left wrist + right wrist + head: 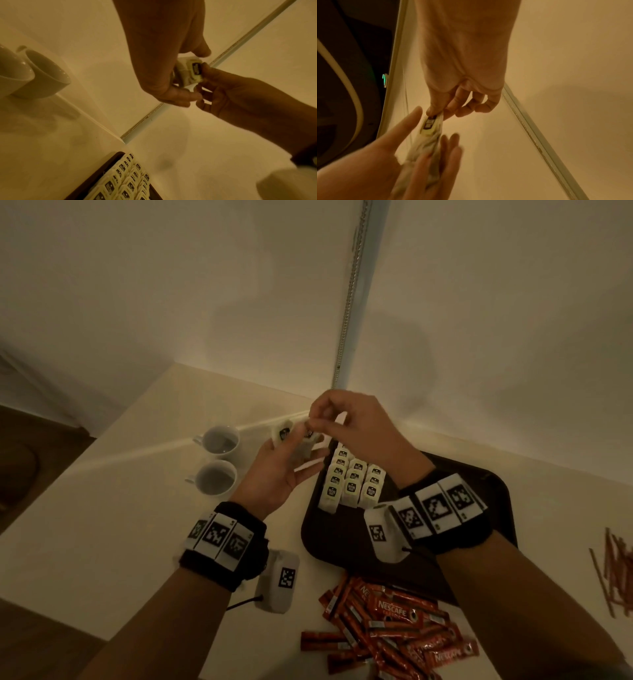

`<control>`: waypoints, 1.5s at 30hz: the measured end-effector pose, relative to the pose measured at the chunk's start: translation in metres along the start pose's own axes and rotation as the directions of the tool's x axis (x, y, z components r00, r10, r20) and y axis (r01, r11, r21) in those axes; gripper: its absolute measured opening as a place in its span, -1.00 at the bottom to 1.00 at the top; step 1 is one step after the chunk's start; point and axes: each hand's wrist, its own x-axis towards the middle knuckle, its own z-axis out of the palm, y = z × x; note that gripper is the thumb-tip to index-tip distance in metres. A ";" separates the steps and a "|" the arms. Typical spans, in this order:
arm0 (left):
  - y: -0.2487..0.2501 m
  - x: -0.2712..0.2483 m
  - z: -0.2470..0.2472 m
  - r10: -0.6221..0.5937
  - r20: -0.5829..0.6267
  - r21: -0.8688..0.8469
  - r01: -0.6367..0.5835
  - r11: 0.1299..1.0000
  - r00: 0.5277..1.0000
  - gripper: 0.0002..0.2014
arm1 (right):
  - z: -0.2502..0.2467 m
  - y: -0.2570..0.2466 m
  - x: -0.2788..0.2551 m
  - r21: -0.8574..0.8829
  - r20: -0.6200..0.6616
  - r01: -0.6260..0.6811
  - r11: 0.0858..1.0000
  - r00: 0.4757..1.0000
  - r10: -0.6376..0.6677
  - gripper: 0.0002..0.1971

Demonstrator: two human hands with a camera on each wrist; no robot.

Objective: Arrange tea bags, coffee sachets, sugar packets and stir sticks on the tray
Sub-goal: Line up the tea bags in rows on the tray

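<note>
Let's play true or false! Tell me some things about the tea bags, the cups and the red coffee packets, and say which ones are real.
1. The right hand pinches a tea bag out of the bunch lying in the left hand. True.
2. The red coffee sachets are lined up on the tray. False: they lie in a heap on the table in front of it.
3. Two white cups stand left of the tray. True.
4. The stir sticks stand in a cup. False: they lie on the table, right of the tray.
</note>
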 end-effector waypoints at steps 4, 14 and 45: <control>0.002 -0.002 0.009 0.097 -0.032 0.031 -0.096 0.995 0.995 -0.84 | -0.019 -0.023 0.013 -0.009 -0.054 0.048 0.999 0.997 -0.048 -0.94; -0.002 -0.005 0.027 0.092 0.175 -0.246 -0.047 0.968 0.980 -0.60 | -0.038 -0.057 0.019 -0.323 0.013 0.154 0.934 0.987 -0.159 -0.83; -0.003 -0.005 0.041 0.290 0.004 -0.042 -0.289 0.956 0.957 -0.86 | -0.053 -0.043 0.007 -0.017 -0.051 0.038 0.999 0.998 -0.039 -0.97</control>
